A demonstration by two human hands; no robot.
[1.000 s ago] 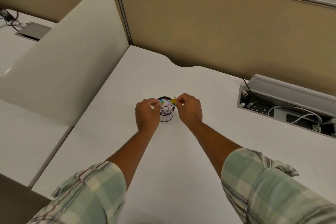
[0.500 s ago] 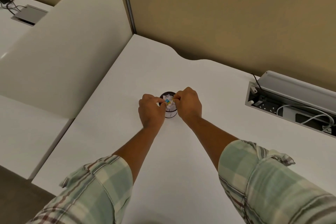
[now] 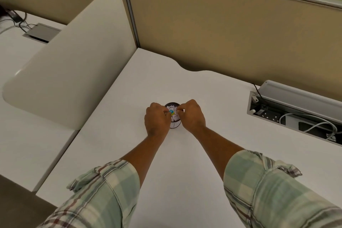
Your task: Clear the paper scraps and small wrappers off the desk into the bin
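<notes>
A small round dark-rimmed bin (image 3: 174, 125) stands in the middle of the white desk (image 3: 185, 163), filled to the top with white paper scraps (image 3: 172, 107). A small blue and yellow wrapper (image 3: 172, 112) sits on top of the scraps. My left hand (image 3: 157, 120) and my right hand (image 3: 192, 114) flank the bin, their fingertips pinched together over its mouth and touching the wrapper. The hands hide most of the bin's sides.
An open cable tray (image 3: 296, 116) with a grey lid, a socket and white cables is set into the desk at the right. A beige partition wall (image 3: 222, 33) runs along the back. A curved cream divider (image 3: 70, 65) stands at the left, with another desk beyond it.
Both hands have closed in over the bin and lowered. The coloured wrapper, held between the fingertips above the scraps a second ago, now lies pressed onto the top of the pile.
</notes>
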